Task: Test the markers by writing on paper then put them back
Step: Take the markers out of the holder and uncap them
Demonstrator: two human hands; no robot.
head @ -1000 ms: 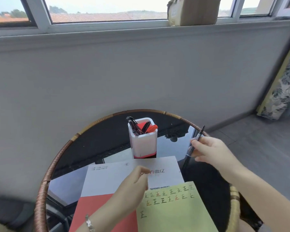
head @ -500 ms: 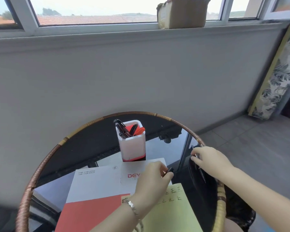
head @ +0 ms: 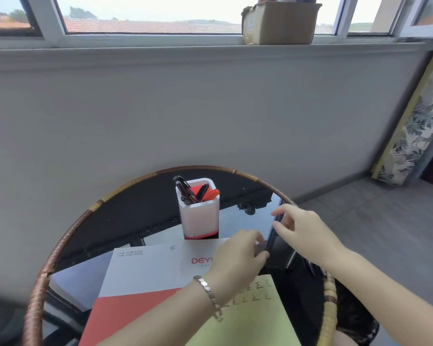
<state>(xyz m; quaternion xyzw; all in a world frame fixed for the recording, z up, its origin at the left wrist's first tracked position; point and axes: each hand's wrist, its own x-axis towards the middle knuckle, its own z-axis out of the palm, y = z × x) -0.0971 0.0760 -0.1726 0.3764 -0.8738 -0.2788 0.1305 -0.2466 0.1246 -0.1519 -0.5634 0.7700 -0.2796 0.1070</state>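
Note:
A white pen holder [head: 198,216] with a red base stands at the middle of the round glass table [head: 145,211], with several black and red markers [head: 198,193] in it. A yellow-green paper [head: 255,313] with rows of written marks lies at the front on a white and red folder [head: 145,270]. My left hand [head: 238,258] hovers over the folder's right corner with thumb and fingertips drawn together; blur hides whether anything sits between them. My right hand [head: 303,228] hangs just right of it with relaxed, spread fingers, holding nothing. Dark pens [head: 291,262] lie on the glass under my right forearm.
The table has a woven rattan rim [head: 330,295] and stands against a grey wall. A cardboard box [head: 280,22] sits on the window sill above. A patterned panel [head: 418,121] leans at the right, beside bare grey floor.
My right hand has set down the pen it held and lifted away with fingers spread. My left hand has moved right toward the folder's corner. The view has shifted.

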